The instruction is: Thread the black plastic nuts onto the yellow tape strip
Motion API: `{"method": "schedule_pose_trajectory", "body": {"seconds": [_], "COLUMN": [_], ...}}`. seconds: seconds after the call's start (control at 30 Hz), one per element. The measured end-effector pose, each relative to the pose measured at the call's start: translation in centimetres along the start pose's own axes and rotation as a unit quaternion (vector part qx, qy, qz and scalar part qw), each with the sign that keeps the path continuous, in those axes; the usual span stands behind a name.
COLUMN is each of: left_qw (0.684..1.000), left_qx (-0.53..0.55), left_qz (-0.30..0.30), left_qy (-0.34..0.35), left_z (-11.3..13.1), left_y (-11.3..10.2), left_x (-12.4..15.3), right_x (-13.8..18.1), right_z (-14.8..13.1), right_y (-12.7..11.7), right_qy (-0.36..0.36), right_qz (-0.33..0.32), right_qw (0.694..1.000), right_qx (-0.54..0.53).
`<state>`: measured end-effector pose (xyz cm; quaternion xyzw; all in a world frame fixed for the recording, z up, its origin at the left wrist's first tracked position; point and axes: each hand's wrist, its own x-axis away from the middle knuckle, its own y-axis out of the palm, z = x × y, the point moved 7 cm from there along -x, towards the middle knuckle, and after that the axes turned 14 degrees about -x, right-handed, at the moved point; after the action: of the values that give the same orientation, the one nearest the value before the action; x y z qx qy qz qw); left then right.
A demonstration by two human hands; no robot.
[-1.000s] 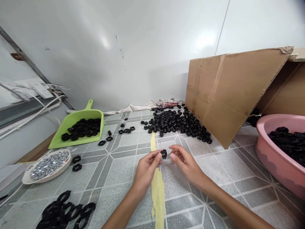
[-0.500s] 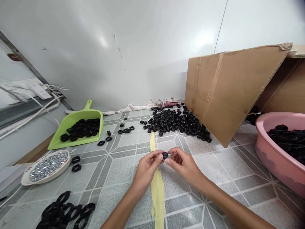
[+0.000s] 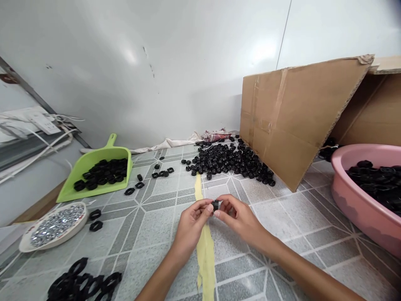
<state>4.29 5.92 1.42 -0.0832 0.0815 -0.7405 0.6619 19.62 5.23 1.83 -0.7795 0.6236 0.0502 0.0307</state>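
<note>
The fingertips of both hands partly cover the small black plastic piece (image 3: 216, 205) held between them, so its full shape is hard to make out; the left hand (image 3: 191, 222) pinches it between thumb and forefinger, the right hand (image 3: 239, 215) grips its other side, and the remaining fingers curl out of clear sight. Left of the hands and nearer the wearer, a cluster of black plastic rings (image 3: 78, 284) is cut off by the lower edge, while far to their right the frame crops a round pink plastic basin (image 3: 351, 200) filled with black pieces. Beyond the hands lies one heap of small black plastic pieces (image 3: 225, 159), too crowded to count, beside a brown cardboard box (image 3: 294, 117). To the hands' left stand one lime-green plastic dustpan (image 3: 86, 163) holding black rings and one shallow white bowl (image 3: 70, 233) of tiny silvery bits, with two loose black hexagonal rings (image 3: 95, 226) just beside it. A second ago the right hand was apart from the held piece; now it touches it.
</note>
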Motion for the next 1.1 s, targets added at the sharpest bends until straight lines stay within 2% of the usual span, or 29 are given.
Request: {"method": "schedule_pose_trajectory", "body": {"seconds": [0.2,0.3,0.43,0.7,0.87,0.97,1.1], "left_qw": [0.999,1.0,1.0,0.998,0.999,0.999,0.999], "left_qx": [-0.001,0.0,0.002,-0.005,0.007,0.016,0.019], "left_qz": [-0.037,-0.014,-0.001,-0.062,-0.032,-0.036,-0.042], "left_qy": [-0.008,-0.016,-0.007,-0.002,-0.016,-0.024,-0.018], "left_z": [0.1,0.0,0.1,0.0,-0.1,-0.2,-0.1], "left_y": [0.5,0.2,0.0,1.1,0.6,0.7,0.6], "left_x": [0.2,0.2,0.1,0.2,0.0,0.1,0.1], "right_x": [0.0,0.0,-0.1,-0.2,0.2,0.7,1.1], "right_z": [0.4,0.4,0.3,0.2,-0.4,-0.8,-1.3], "right_y": [-0.4,-0.5,-0.2,-0.4,0.0,0.6,0.8], "right_qy": [0.026,0.018,0.007,0.007,-0.042,-0.088,-0.124], "right_qz": [0.015,0.03,0.002,0.015,0.007,-0.017,-0.008], "right_qw": [0.999,0.999,1.0,1.0,0.997,0.986,0.971], "right_qx": [0.033,0.013,0.0,0.027,0.07,0.141,0.202]}}
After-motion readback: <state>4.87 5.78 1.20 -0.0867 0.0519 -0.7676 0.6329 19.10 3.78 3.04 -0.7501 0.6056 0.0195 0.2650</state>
